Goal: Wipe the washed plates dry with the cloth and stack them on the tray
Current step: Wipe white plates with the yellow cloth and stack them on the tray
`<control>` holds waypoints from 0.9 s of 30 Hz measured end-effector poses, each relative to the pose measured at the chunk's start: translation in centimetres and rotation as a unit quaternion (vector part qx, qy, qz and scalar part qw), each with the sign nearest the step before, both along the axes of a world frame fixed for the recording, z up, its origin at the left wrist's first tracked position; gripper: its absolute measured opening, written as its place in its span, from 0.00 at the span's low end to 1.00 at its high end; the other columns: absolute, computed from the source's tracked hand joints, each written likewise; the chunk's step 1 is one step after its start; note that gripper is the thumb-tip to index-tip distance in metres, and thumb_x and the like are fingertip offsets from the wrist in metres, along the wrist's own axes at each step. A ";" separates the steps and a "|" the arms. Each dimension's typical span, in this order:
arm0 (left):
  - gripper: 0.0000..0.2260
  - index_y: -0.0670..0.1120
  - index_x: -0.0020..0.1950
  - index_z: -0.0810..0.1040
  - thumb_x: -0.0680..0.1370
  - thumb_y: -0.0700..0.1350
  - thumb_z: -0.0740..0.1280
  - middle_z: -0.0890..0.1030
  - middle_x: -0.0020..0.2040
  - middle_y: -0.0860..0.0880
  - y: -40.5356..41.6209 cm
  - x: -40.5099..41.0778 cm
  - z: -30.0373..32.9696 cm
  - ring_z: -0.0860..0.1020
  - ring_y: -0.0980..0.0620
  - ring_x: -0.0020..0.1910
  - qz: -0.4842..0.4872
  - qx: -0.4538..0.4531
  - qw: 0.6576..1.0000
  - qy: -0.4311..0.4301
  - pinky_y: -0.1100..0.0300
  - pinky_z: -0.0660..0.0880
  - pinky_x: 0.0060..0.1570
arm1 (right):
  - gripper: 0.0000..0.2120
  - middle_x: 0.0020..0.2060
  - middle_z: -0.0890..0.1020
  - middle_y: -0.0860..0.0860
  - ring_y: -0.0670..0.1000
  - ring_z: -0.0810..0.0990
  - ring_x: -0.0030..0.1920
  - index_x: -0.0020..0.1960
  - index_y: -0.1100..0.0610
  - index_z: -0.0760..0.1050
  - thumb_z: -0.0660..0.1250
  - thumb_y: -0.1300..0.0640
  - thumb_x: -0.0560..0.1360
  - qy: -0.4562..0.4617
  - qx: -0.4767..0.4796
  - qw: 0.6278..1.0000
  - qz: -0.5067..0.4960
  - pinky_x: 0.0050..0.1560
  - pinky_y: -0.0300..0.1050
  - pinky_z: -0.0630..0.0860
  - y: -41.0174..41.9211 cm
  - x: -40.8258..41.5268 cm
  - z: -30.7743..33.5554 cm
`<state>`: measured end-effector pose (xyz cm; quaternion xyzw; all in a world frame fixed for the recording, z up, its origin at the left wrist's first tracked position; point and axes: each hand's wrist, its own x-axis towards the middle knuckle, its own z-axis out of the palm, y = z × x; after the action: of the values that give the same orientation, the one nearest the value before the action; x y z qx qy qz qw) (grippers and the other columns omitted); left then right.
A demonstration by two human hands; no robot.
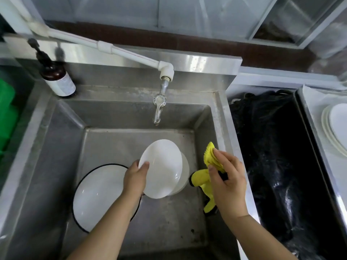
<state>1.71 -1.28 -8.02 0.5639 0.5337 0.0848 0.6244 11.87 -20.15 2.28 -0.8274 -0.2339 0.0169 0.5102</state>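
Observation:
Over the steel sink (pixel 56 147), my left hand (pixel 136 177) grips the near rim of a small white plate (pixel 161 166), tilted and lifted above another white plate (pixel 185 171) lying in the basin. My right hand (pixel 227 181) holds a yellow cloth (pixel 203 180) bunched in its fingers, just right of the plate and apart from it. A large white bowl with a black rim (pixel 95 194) sits in the basin at the left, partly under my left forearm. At the far right, a stack of white plates (pixel 332 132) lies on a metal tray (pixel 309 117).
A tap (pixel 159 107) on a white pipe hangs over the back of the basin. A brown pump bottle (pixel 56 76) stands on the sink's back left corner. A bin lined with a black bag (pixel 277 156) lies between sink and tray. Green crates (pixel 7 113) stand at the left.

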 end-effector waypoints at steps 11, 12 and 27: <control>0.08 0.51 0.41 0.74 0.78 0.50 0.63 0.78 0.33 0.54 -1.7 -5.3 14.4 0.76 0.54 0.36 -0.120 0.308 0.943 0.037 0.60 0.69 0.34 | 0.31 0.57 0.69 0.27 0.45 0.71 0.57 0.64 0.35 0.69 0.70 0.66 0.73 -0.055 0.019 0.993 0.101 0.54 0.23 0.64 -0.5 -1.0 6.3; 0.07 0.50 0.42 0.75 0.79 0.50 0.63 0.78 0.33 0.54 -2.0 -5.5 16.0 0.76 0.52 0.36 -0.114 0.321 0.939 0.033 0.59 0.68 0.34 | 0.30 0.57 0.69 0.27 0.47 0.71 0.57 0.64 0.37 0.69 0.70 0.66 0.73 -0.061 0.029 0.991 0.116 0.55 0.25 0.65 -0.5 -1.1 7.0; 0.06 0.58 0.35 0.77 0.72 0.55 0.64 0.79 0.32 0.62 -8.2 -6.7 37.2 0.75 0.64 0.31 0.084 0.418 0.887 -0.178 0.59 0.68 0.32 | 0.15 0.57 0.70 0.55 0.52 0.72 0.58 0.53 0.56 0.76 0.72 0.67 0.69 -0.292 0.282 0.901 0.153 0.61 0.40 0.70 3.8 -1.8 25.6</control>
<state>-4.99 -9.45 29.23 0.7012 0.3740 0.4511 0.4062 10.04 -16.34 27.91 -0.5710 -0.4913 -0.2144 0.6218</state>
